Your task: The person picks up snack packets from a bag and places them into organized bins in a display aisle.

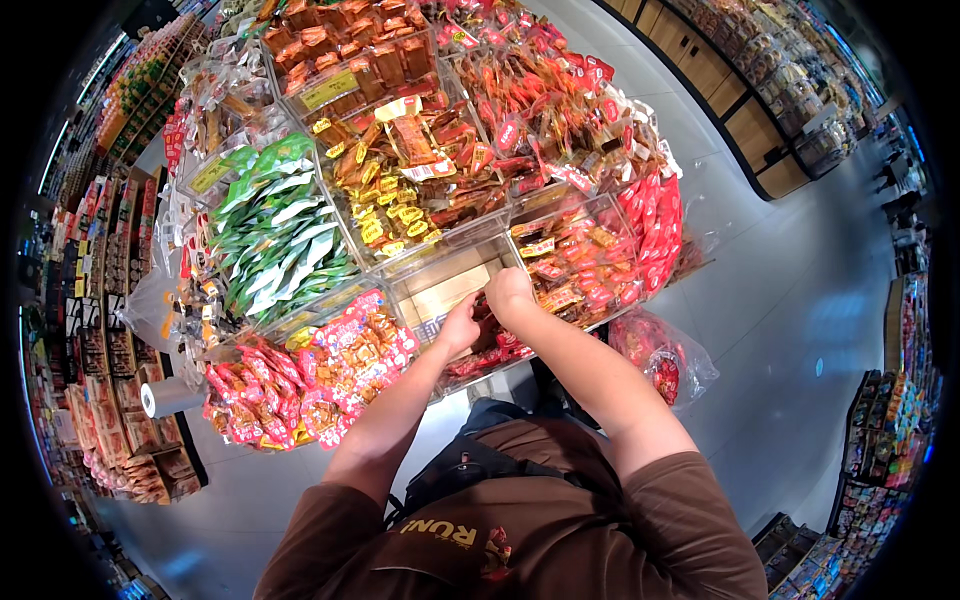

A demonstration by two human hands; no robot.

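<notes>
Both hands reach into a clear-walled display bin at the front of a snack stand. My left hand is at the bin's middle, its index finger pointing forward beside dark red snack packets. Just to the right, my right hand is curled with its knuckles up, close to the bin's right divider. The packets lie between and below the hands; my fingers hide whether either one grips a packet. A beige cardboard sheet shows on the bin floor beyond the hands.
Left of the bin lie pink snack packets and green pouches. Yellow-labelled packets fill the bin behind; red-wrapped ones lie to the right. A clear bag of red packets hangs off the front right. A white roll juts out left.
</notes>
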